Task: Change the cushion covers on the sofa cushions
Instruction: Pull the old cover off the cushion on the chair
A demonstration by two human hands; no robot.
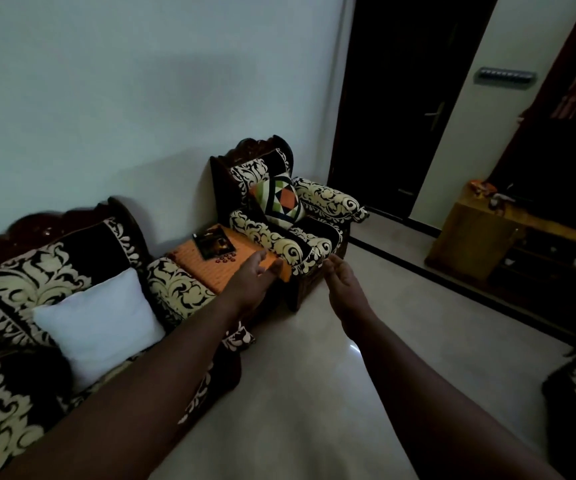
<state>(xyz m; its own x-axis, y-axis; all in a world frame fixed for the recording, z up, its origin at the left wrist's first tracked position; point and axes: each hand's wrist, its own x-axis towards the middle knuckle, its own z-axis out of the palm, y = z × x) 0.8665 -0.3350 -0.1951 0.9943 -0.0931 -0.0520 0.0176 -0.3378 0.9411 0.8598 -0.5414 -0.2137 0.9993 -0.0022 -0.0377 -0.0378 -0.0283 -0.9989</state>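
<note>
- Our left hand (255, 280) and right hand (343, 289) reach out relaxed, holding nothing.
- Risk: grabbing the patterned geometric cushion (279, 199) could nudge the orange-clothed side table (210, 268).

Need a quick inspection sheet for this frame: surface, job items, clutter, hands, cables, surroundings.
Surface: pale glossy floor, bare where it shows.
Job's things: white cushion with no cover leans on the sofa backrest; patterned cushion stands on the armchair seat.
Clutter: orange-covered side table between the seats carries a dark booklet and small dark round pieces.
Hands: left hand and right hand stretched forward, fingers relaxed, holding nothing.
Cables: nothing seen.
Surroundings: dim room, dark door, wall switch panel, wooden cabinet.
</note>
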